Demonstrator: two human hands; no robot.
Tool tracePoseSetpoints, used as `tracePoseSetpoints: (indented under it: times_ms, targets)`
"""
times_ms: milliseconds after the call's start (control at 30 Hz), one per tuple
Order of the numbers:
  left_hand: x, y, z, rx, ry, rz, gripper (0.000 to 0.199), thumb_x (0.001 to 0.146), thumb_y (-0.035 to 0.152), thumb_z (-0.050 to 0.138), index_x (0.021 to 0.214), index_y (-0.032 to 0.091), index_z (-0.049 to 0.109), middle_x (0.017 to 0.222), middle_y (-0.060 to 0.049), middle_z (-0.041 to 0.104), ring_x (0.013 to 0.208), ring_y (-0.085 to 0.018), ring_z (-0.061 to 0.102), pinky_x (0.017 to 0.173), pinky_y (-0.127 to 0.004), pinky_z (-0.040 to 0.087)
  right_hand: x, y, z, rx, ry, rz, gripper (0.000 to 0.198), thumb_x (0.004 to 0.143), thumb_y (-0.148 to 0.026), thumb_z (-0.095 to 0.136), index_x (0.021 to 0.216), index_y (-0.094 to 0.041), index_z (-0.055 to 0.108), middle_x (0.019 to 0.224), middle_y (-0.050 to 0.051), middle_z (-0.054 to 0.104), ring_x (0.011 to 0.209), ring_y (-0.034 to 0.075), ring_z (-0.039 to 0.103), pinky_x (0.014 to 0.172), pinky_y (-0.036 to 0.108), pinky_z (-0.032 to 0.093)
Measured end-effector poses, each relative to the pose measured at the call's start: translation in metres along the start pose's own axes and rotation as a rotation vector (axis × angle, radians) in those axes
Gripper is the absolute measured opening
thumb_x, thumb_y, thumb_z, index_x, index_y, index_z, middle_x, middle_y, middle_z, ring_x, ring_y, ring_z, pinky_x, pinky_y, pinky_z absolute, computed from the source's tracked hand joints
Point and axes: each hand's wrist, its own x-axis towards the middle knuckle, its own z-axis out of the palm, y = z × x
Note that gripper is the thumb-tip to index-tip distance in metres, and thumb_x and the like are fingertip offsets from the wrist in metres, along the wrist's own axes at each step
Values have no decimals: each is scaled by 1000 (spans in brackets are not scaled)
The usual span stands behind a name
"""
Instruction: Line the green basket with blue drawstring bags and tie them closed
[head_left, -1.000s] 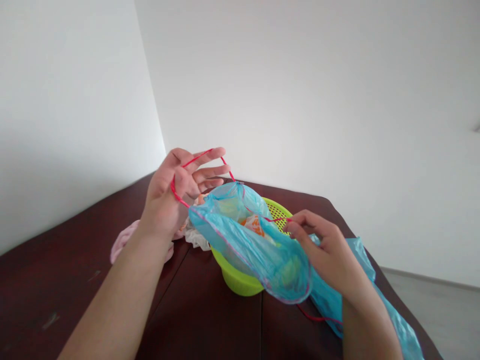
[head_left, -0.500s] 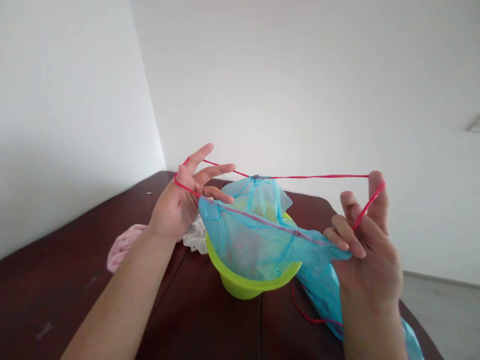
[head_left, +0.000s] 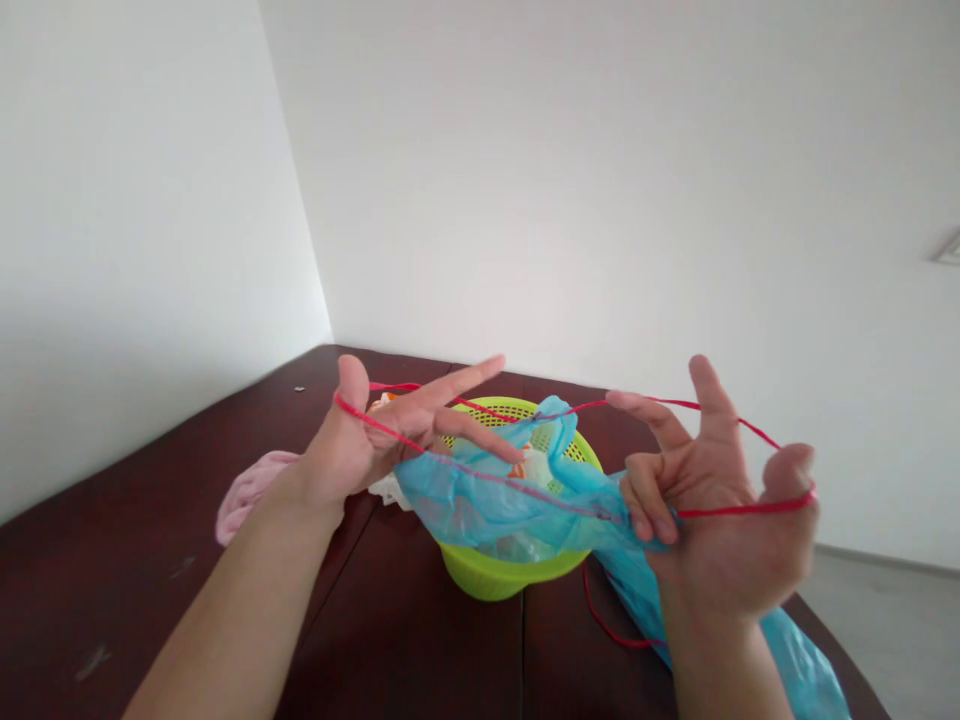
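A blue plastic drawstring trash bag (head_left: 480, 510) is stretched between my hands, its mouth above and partly inside a green mesh basket (head_left: 491, 578). Its red drawstring is pulled out on both sides. Round the thumb and back of my left hand (head_left: 382, 430) runs one loop of that drawstring; the index and middle fingers are spread straight across the opening. My right hand (head_left: 724, 490) has the other loop hooked over its thumb, with index and middle fingers extended, while the lower fingers curl against the bag's edge. Something white and orange shows inside the basket, partly covered by the bag.
Left of the basket lies a folded pink cloth (head_left: 251, 490), partly behind my left forearm. A white crumpled item (head_left: 391, 490) sits beside the basket. More blue plastic (head_left: 802, 660) trails over the right edge of the dark red table (head_left: 420, 640). White walls stand behind.
Both hands have lowered and the drawstring now hangs lower over the basket. The bag's far side has dropped, showing the basket's mesh. My right fingers have spread, with the string now round the thumb.
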Motion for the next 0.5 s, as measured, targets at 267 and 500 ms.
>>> tracePoseSetpoints:
  times_ms: [267,500]
  targets:
    - [-31,-10,-17,159,-30,75,71,116,32,73,183,34,51,140,-15,86,125,-32,84,106,-40,63,4,3,-6,8,158,-209,48,108,-41,66,153,-30,77,84,3,73,61,21,63,54,33,49]
    - [-40,3,-15,188,-85,188,112,98,38,90,192,31,31,122,-12,79,102,-25,76,84,-33,63,6,-6,-24,-291,-292,-50,43,121,-57,67,120,-22,91,70,3,65,57,15,56,54,30,41]
